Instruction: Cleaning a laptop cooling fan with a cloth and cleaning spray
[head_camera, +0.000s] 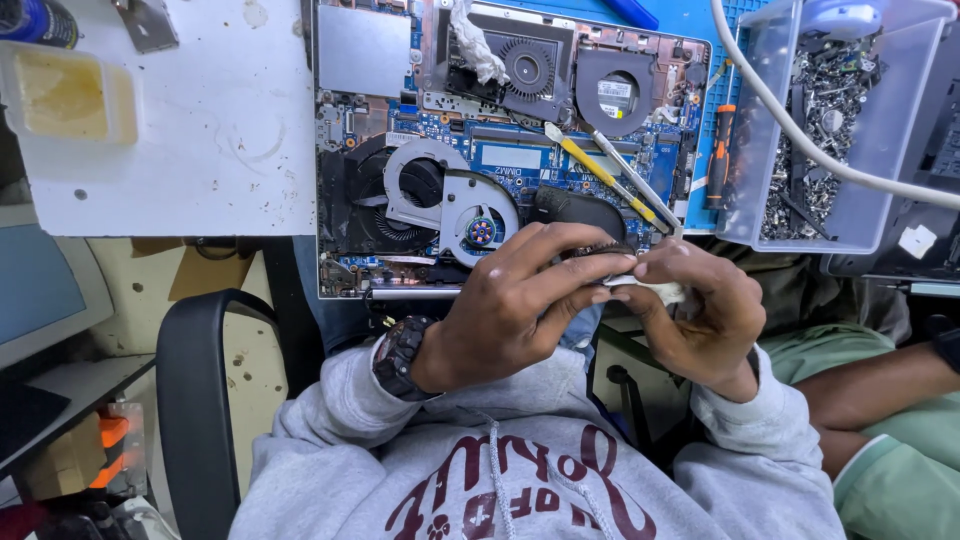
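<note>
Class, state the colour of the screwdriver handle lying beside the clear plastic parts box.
Orange and black: the screwdriver by the parts box shows best in the head view.

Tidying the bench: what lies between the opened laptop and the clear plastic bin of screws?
In the head view, an orange-handled screwdriver lies on the blue mat between the laptop and the bin.

Both hands (600, 300) gripping black fan (580, 215), opened laptop (500, 150)

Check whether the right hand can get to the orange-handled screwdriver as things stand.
Probably not at once: the right hand is pinching a white cloth, though the path up to the orange-handled screwdriver looks unobstructed.
</note>
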